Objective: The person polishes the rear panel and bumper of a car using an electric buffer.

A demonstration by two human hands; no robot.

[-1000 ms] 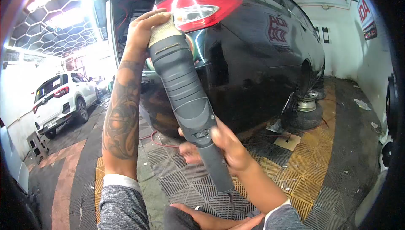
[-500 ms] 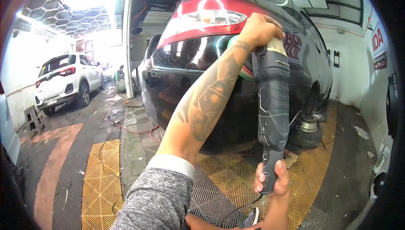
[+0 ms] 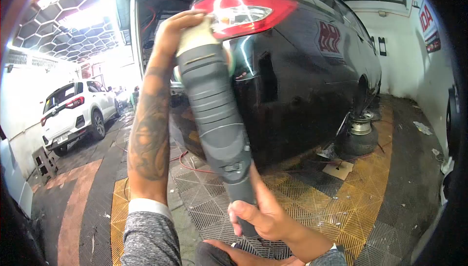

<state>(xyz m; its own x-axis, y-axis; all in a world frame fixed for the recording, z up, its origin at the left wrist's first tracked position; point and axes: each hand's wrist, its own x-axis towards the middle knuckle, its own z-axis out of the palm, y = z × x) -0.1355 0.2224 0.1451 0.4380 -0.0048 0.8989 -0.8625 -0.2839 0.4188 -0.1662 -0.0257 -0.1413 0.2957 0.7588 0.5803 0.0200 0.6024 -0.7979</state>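
Observation:
A dark grey car polisher (image 3: 214,105) runs slantwise up the middle of the head view, its light-coloured head against the rear corner of a black car (image 3: 292,95). My left hand (image 3: 174,34) is closed over the polisher's head, fingers curled across its top. Around the lower end of the handle my right hand (image 3: 265,219) is wrapped, with the thumb over the front. Only the edge of the polishing pad (image 3: 230,59) peeks out beside the head, beneath the red tail light (image 3: 280,12); its face is hidden. Glossy reflections lie on the bumper.
A wheel lying flat (image 3: 361,132) and a piece of cardboard (image 3: 338,169) are on the tiled floor at the right. A red hose (image 3: 187,165) crosses the floor near the bumper. Farther left are a white car (image 3: 78,110) and a grey stool (image 3: 45,164).
Both hands have carried the polisher left along the bumper, from under the tail light's outer end to its inner part. The polisher now leans left, and the view has shifted slightly.

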